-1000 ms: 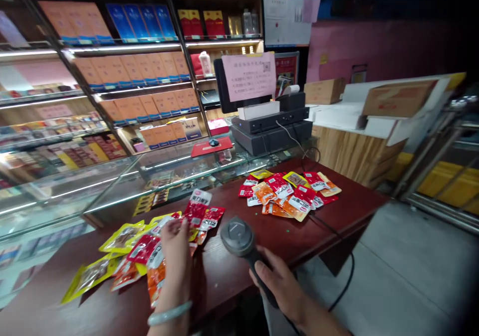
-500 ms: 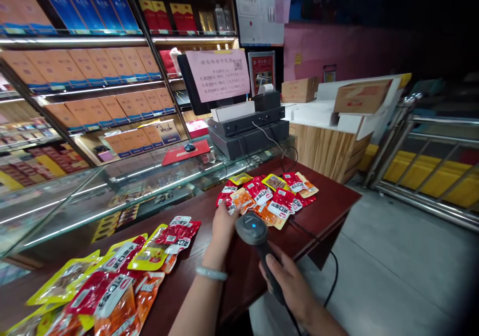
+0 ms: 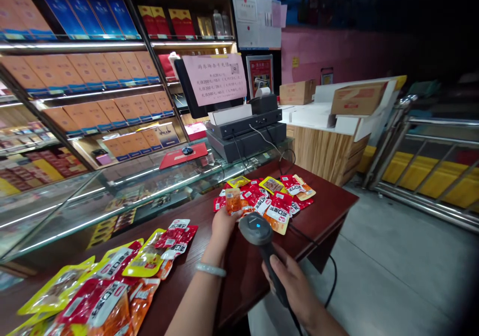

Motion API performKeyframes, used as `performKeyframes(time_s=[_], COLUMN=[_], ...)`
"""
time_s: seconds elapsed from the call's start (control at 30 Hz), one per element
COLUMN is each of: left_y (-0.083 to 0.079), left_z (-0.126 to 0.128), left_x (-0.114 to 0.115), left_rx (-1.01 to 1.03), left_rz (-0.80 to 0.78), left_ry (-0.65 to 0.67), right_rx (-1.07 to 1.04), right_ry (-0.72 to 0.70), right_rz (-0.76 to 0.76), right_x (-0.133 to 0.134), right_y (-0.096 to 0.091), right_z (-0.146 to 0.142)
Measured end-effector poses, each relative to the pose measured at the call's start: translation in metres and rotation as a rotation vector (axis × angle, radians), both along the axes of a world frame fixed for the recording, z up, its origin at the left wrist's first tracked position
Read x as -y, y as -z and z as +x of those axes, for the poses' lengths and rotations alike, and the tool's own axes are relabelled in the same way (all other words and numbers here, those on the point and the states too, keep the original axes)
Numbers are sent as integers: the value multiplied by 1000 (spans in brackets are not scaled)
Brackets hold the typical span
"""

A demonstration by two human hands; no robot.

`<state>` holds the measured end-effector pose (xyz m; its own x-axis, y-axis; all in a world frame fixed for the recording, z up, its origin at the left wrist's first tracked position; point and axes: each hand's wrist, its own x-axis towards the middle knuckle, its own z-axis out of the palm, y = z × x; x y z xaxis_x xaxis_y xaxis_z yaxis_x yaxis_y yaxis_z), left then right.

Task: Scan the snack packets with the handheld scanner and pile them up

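My right hand [image 3: 290, 276] is wrapped round the handle of a dark grey barcode scanner [image 3: 257, 229], its head showing a blue light and pointing toward my left hand. A pale bangle circles the wrist of my left hand [image 3: 223, 222], which grips a small orange snack packet [image 3: 233, 200] by its lower end, tilted up. Behind and right of that packet lies a heap of red, orange and yellow snack packets [image 3: 277, 202] on the dark red table [image 3: 209, 256]. Another pile of similar packets [image 3: 101, 286] spreads over the table's left end. My left fingertips are partly hidden.
Beyond the table runs a glass display counter [image 3: 123, 196] with a red mouse pad [image 3: 179, 156], a monitor and a black cash drawer [image 3: 243, 141]. The scanner's cable [image 3: 334, 271] hangs past the table's right edge. A metal railing [image 3: 441, 166] stands at right.
My left hand has taken hold of an orange packet from the heap and tilted it up. The scanner has shifted slightly right; the view has moved a little.
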<state>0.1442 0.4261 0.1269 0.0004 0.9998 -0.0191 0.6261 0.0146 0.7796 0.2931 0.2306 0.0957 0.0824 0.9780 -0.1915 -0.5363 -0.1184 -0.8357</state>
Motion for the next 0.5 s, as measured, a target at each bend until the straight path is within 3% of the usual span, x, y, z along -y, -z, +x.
performKeyframes(time_s=[0.13, 0.23, 0.33, 0.5], left_y=[12, 16, 16, 16], left_z=[-28, -42, -53, -63], left_x=[22, 41, 53, 58], left_rx=[404, 501, 464, 127], left_rz=[-45, -59, -35, 100], left_ry=[26, 14, 7, -70], right_rx=[6, 8, 41, 97], right_ry=[-44, -82, -94, -112], right_rz=[56, 96, 115, 107], right_x=[4, 7, 9, 13], right_y=[-13, -24, -29, -29], right_z=[-6, -16, -27, -40])
